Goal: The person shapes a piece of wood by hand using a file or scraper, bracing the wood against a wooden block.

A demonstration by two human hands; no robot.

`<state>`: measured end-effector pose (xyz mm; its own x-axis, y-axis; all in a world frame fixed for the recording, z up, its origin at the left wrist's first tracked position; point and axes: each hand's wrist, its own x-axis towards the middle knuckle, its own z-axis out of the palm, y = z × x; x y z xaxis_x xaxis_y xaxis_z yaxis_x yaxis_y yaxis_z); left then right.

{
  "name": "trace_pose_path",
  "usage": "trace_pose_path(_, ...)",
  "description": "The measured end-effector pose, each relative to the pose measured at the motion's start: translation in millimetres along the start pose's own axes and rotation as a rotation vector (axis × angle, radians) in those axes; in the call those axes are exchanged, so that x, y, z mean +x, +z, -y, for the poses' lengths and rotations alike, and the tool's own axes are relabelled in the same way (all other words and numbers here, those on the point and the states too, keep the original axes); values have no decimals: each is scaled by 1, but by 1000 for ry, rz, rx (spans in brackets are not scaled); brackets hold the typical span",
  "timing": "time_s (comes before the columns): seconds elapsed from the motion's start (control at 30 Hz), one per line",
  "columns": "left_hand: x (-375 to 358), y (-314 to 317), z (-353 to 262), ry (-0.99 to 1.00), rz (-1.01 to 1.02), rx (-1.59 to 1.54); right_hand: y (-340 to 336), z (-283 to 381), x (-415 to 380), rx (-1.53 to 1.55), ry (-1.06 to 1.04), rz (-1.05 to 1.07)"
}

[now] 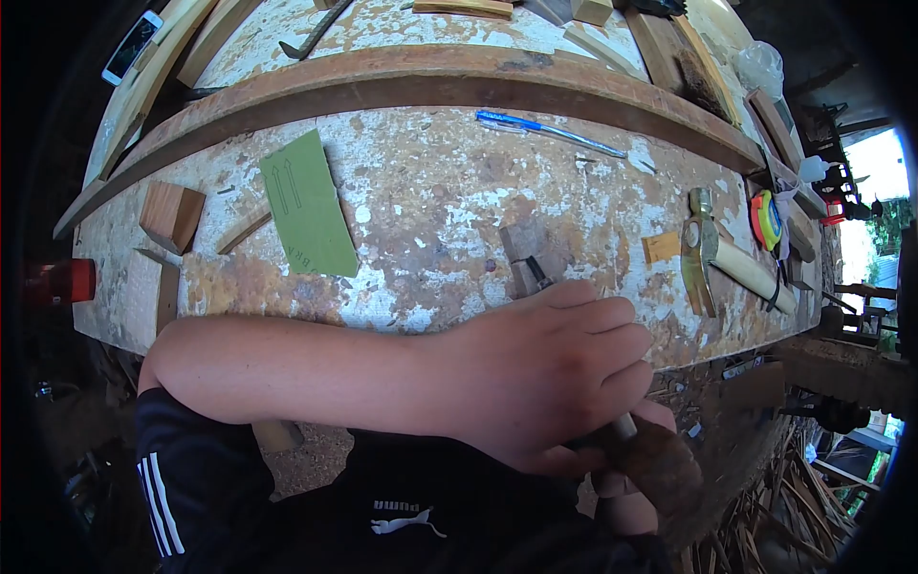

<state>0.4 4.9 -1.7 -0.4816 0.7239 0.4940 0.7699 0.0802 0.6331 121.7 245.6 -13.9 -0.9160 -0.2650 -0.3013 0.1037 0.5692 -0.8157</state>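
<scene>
My left arm reaches across the bench from the left. My left hand (574, 368) is closed around a chisel-like tool (541, 275), whose dark metal shank shows above the fingers and whose pale end comes out below them. The tip of the tool points at a small greyish wood piece (523, 241) lying on the bench. Below, near my body, my right hand (631, 509) is mostly hidden behind my left hand and a rounded brown wooden piece (662, 469), which it grips. I cannot tell if this piece is a mallet head.
A green card (308, 206) and wood blocks (172, 216) lie to the left. Behind them a long wooden beam (411, 78) spans the bench, with a blue pen (550, 132) in front. A hammer (741, 268), a tape measure (766, 220) and a sandpaper-coloured scrap (660, 248) are at right.
</scene>
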Motion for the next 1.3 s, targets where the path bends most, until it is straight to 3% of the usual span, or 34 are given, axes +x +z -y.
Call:
trace_pose_path(0.13, 2, -1, -1, -18, -15, -29, -7, -15, -4, -260, -240, -47)
trace_pose_path(0.23, 0, 2, 1, -7, -40, -27, 14, -32, -25, -92, -85, -285)
trace_pose_path(0.27, 0, 2, 1, -1, -41, -23, 10, -42, -22, -165, -264, -226)
trace_pose_path(0.43, -1, 1, 4, 10, 4, -11, -15, -1, 2, -370, -257, 101)
trace_pose_path(0.67, -4, -1, 5, 32, 124, 72, -11, 4, 1, 279, -1, 37)
trace_pose_path(0.97, -1, -9, 6, 9, 41, 43, -4, 10, -5, 1094, 387, 13)
trace_pose_path(1.1, 3, -11, 4, -10, 31, -26, 17, -1, 14, -371, -536, -312)
trace_pose_path(1.13, 3, -8, 4, 5, 21, -22, 18, -5, 15, -352, -576, -308)
trace_pose_path(1.3, 0, -7, 5, 32, -128, 11, 5, -40, 1, 60, -309, -119)
